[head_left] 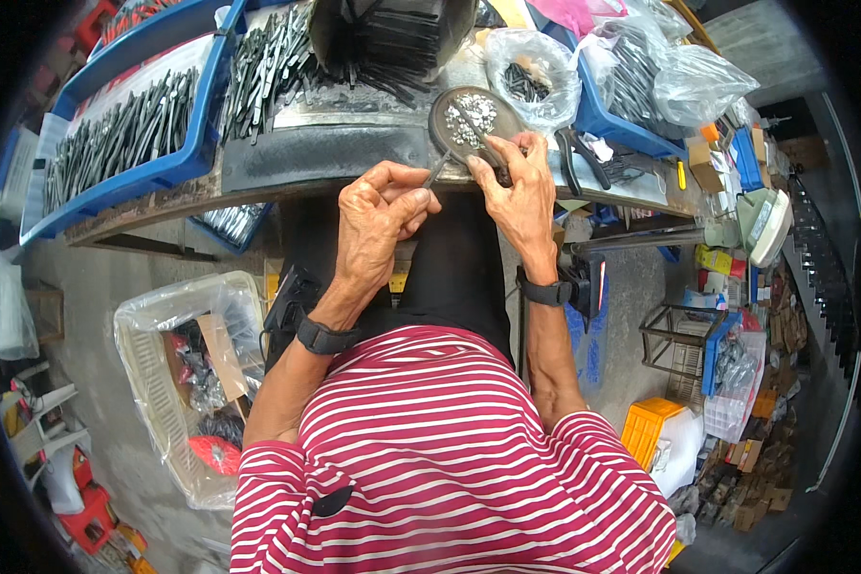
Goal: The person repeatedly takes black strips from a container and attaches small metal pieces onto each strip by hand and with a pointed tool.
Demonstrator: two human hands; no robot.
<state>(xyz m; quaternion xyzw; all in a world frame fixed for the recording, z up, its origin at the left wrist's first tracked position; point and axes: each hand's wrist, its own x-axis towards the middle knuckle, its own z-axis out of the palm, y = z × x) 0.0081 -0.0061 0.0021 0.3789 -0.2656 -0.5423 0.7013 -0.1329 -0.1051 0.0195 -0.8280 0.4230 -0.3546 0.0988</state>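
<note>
A thin metal strip (437,170) is pinched in the closed left hand (381,212) at the counter (316,153) edge. The dish (471,121) of small silver parts is touched by the right hand (518,191), its fingers curled; whether anything is gripped cannot be told.

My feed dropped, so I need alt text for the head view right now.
Seen from above, the left hand pinches a thin dark metal strip while the right hand rests at a round dish of small silver parts on the workbench edge. Blue trays of dark metal strips sit behind.
</note>
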